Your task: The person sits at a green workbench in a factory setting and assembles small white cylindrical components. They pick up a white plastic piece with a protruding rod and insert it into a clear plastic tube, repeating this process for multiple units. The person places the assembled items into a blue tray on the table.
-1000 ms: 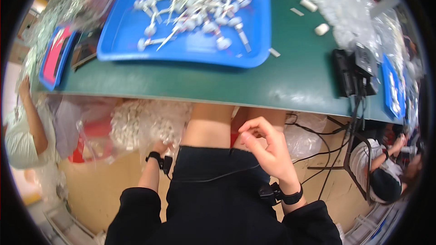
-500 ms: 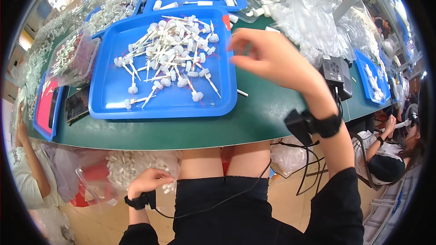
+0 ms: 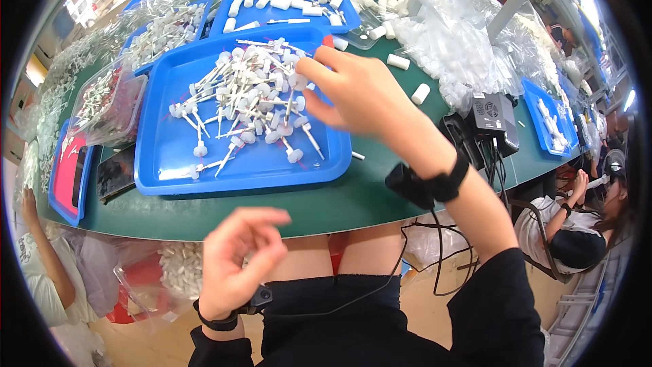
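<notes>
A large blue tray [image 3: 170, 163] stands on the green table, with a heap of thin white sticks with round translucent caps [image 3: 251, 88] in it. Over the tray's right side, my right hand [image 3: 360, 92] has its thumb and fingertips closed about the cap of one such stick [image 3: 297, 81]. The lower part of that stick blends into the heap. My left hand [image 3: 241, 258] is raised in front of the table's near edge. Its thumb and index finger are apart, the other fingers are loosely curled, and nothing shows in it.
Behind stands a blue tray of white cylinders [image 3: 282, 1]. A clear tub [image 3: 109, 105], a dark phone [image 3: 117, 173] and a small pink-lined tray [image 3: 68, 183] are at the left. Clear plastic bags [image 3: 455, 41] and a black box [image 3: 492, 122] lie right. Cables hang from my wrists.
My right hand has moved left, from beside the tray to the heap, and closed on a capped stick. My left hand has risen from my lap toward the table edge.
</notes>
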Demonstrator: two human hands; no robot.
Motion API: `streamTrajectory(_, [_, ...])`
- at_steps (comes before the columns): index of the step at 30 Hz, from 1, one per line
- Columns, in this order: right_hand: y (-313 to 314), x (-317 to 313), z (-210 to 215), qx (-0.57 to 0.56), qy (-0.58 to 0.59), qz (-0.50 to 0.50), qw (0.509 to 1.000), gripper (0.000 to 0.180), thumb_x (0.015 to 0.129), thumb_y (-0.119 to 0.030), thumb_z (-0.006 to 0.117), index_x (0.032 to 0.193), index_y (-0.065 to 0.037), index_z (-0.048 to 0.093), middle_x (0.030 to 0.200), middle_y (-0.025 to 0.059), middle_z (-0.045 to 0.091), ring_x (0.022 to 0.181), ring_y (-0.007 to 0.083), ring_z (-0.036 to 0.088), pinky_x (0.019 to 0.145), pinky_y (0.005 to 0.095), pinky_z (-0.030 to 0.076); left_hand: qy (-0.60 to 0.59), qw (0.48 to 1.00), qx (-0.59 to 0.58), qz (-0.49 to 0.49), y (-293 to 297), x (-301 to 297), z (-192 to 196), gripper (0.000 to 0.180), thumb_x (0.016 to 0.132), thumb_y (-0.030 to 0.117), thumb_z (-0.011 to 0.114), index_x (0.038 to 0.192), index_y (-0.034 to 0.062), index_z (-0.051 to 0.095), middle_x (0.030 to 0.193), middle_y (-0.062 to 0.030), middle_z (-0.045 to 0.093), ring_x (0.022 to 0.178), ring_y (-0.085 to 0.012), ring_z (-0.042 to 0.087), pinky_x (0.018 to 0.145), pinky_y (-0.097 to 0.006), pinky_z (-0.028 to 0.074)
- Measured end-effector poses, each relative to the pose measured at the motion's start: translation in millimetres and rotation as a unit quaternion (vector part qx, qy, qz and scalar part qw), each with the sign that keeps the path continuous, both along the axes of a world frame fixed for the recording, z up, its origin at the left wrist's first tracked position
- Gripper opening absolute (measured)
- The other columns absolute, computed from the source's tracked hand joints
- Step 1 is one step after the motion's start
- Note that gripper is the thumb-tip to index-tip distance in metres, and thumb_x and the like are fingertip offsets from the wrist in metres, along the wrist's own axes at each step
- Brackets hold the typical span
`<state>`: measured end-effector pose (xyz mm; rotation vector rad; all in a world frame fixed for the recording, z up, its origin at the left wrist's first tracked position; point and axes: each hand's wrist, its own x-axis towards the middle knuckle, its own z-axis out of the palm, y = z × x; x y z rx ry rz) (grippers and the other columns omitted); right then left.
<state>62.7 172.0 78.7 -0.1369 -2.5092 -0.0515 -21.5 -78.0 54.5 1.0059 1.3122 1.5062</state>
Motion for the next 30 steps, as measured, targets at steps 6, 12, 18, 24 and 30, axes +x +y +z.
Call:
streamTrajectory(6, [-71, 26, 2, 0.04, 0.088, 0.031, 0.995, 0.03, 0.059, -0.008, 0.067, 0.087, -0.003, 0.057, 0.071, 0.0022, 0.048, 0.057, 0.0146, 0.052, 0.046, 0.0255, 0.044, -0.063, 0.972, 0.144, 0.176, 57, 22, -2, 0.033, 0.082, -0.005, 0.06, 0.113, -0.0031, 0.05, 0.099, -0.0088, 0.058, 0.083, -0.0098, 0.057, 0.072, -0.02, 0.045])
streamTrajectory(12, [-63, 38, -18, 0.025, 0.097, 0.079, 0.992, 0.02, 0.066, -0.008, 0.061, 0.085, -0.006, 0.057, 0.068, -0.0014, 0.046, 0.061, 0.0101, 0.051, 0.048, 0.0212, 0.041, -0.146, 0.963, 0.142, 0.177, 69, 21, -26, 0.026, 0.082, -0.007, 0.06, 0.107, -0.0042, 0.051, 0.101, -0.0108, 0.06, 0.086, -0.0146, 0.062, 0.076, -0.024, 0.049])
streamTrajectory(18, [-38, 58, -11, -0.095, 0.061, 0.069, 0.991, 0.022, 0.071, -0.013, 0.063, 0.092, -0.007, 0.059, 0.083, 0.0035, 0.06, 0.071, 0.0206, 0.059, 0.058, 0.0305, 0.05, -0.126, 0.97, 0.093, 0.184, 57, 12, -43, 0.03, 0.082, -0.005, 0.06, 0.112, -0.0054, 0.054, 0.099, -0.0133, 0.062, 0.083, -0.0178, 0.064, 0.076, -0.028, 0.052])
streamTrajectory(24, [61, 89, -28, -0.097, -0.152, -0.42, 0.889, 0.023, 0.08, -0.016, 0.06, 0.091, 0.003, 0.052, 0.086, 0.0251, 0.061, 0.081, 0.0404, 0.062, 0.068, 0.0445, 0.052, -0.105, 0.975, 0.121, 0.156, 63, 25, -33, 0.027, 0.081, -0.008, 0.059, 0.108, -0.0057, 0.057, 0.11, -0.0173, 0.06, 0.09, -0.02, 0.063, 0.082, -0.031, 0.052])
streamTrajectory(30, [43, 107, -13, -0.128, -0.052, -0.314, 0.939, 0.02, 0.073, -0.006, 0.056, 0.092, 0.0, 0.054, 0.084, 0.0208, 0.064, 0.072, 0.0373, 0.061, 0.065, 0.0439, 0.049, -0.107, 0.969, 0.174, 0.137, 48, 27, -32, 0.026, 0.075, -0.015, 0.062, 0.099, -0.005, 0.06, 0.106, -0.0155, 0.059, 0.092, -0.0204, 0.063, 0.081, -0.03, 0.053])
